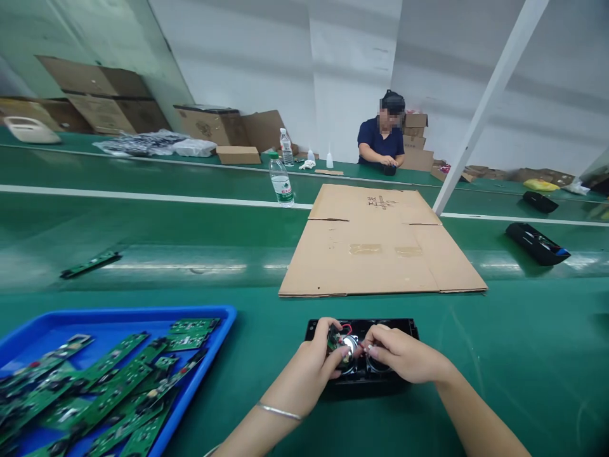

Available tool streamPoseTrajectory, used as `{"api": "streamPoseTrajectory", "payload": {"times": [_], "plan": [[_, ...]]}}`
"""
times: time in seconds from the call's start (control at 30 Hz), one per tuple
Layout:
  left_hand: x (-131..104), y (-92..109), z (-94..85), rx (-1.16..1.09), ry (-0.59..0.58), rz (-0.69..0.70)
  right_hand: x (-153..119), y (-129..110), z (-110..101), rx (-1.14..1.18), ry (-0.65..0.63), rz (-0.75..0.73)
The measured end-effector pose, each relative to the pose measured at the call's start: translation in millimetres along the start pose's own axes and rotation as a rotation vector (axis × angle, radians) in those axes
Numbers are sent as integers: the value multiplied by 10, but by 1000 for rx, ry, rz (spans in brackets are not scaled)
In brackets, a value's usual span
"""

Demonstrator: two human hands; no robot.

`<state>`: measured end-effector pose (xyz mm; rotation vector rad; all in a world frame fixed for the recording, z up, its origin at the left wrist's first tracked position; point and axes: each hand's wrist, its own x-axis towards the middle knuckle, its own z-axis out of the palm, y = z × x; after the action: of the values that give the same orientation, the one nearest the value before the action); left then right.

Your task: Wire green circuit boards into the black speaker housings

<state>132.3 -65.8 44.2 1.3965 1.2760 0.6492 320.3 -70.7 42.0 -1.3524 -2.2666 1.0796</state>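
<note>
One black casing (pixel 390 376) lies lengthwise left to right

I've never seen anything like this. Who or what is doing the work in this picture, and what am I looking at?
There is no robot here: a person works with two bare hands. The one picture comes from a camera worn on their head, looking forward and down.

On the green table, a blue tray of green circuit boards lies at left. Flattened cardboard and a bottle are farther back. Across from them sits another person.

The left hand holds a small board over an open black casing. The right hand has its fingertips pinched together beside it; what they grip is too small to tell.
</note>
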Motion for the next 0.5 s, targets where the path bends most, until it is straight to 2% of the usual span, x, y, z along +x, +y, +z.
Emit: {"api": "streamPoseTrajectory", "payload": {"times": [0.13, 0.23, 0.33, 0.5], "plan": [[39, -42, -28, -20, -17, 3, 57, 14, 88, 234, 134, -38], [52, -80, -21, 1, -7, 33, 100, 40, 132, 230, 264, -39], [44, -80, -13, -12, 0, 54, 126, 37, 170, 197, 285, -3], [32, -47, -24, -91, -77, 3, 141, 16, 249, 177, 293, 28]]}}
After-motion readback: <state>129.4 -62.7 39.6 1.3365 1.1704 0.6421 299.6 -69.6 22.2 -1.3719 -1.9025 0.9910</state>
